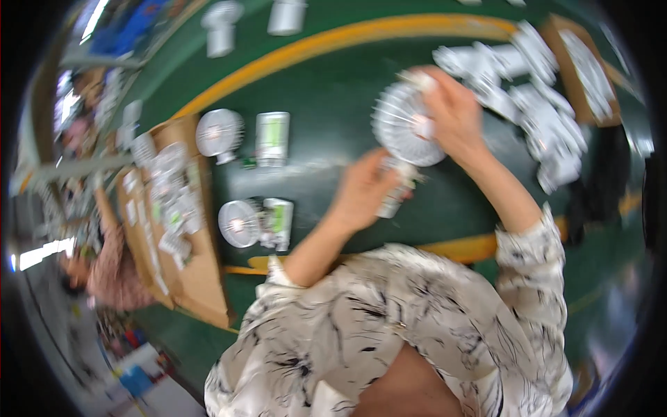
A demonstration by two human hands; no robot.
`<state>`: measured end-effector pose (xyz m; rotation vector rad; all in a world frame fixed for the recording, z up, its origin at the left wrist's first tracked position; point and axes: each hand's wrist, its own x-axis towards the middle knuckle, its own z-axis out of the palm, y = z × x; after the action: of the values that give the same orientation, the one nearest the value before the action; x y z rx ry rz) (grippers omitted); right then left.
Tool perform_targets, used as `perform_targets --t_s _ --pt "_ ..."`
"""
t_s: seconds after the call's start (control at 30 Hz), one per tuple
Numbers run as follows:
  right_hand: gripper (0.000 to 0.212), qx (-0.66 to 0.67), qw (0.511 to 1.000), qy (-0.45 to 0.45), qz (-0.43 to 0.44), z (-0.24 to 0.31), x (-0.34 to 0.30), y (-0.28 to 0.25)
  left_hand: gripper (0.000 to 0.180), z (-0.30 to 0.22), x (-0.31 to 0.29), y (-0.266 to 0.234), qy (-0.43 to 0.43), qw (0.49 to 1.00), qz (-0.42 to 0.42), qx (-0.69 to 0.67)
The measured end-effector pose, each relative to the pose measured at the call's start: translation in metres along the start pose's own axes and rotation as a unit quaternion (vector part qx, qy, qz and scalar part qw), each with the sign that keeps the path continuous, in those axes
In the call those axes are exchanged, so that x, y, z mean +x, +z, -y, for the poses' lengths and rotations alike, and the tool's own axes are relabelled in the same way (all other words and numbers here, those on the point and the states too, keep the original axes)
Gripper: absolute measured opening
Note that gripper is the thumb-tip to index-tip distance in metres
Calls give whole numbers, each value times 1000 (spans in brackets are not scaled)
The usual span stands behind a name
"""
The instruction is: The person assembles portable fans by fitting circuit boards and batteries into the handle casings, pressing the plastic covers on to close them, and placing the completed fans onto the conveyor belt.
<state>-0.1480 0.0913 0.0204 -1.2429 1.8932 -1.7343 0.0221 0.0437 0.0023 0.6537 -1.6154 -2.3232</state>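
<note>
In front of me a small white fan [403, 128] with a round wire-like cage is held up over the green table. My left hand [361, 191] is closed around the white neck and base part below the cage, where small parts show blurred. My right hand [455, 115] grips the upper right rim of the cage, its fingertips at a pale spot too smeared to make out. To the left lie two more fan heads, an upper one [220, 133] and a lower one [240, 224]. Beside each sits a white housing with a green board, the upper housing [272, 139] and the lower housing [279, 222].
At the left edge stands a cardboard box [208, 278] holding several fan heads. A heap of white plastic parts [542, 125] lies at the right, next to another open carton [566, 69]. Two white pieces lie at the far side. A person in pink [121, 278] works at the left.
</note>
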Motion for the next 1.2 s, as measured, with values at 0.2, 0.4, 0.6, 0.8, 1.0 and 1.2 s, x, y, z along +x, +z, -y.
perform_targets --t_s 0.2,0.4,0.6,0.8,1.0,1.2 --pt "29 -90 994 -55 -19 -3 -5 0 24 11 3 3 -10 1000 -26 -11" --pt "24 -88 980 -99 145 22 -34 0 16 7 0 -21 15 987 -142 -78" --pt "14 -146 969 -86 179 10 -51 14 18 12 5 -25 17 990 -134 -28" --pt "12 -150 972 10 181 19 -55 13 18 17 0 -17 45 989 -143 -13" --pt "12 -168 972 16 162 19 -59 8 18 13 1 -11 52 987 -151 -19" --pt "16 -134 958 -195 160 8 -59 6 21 -1 5 -10 -74 986 -126 -83"
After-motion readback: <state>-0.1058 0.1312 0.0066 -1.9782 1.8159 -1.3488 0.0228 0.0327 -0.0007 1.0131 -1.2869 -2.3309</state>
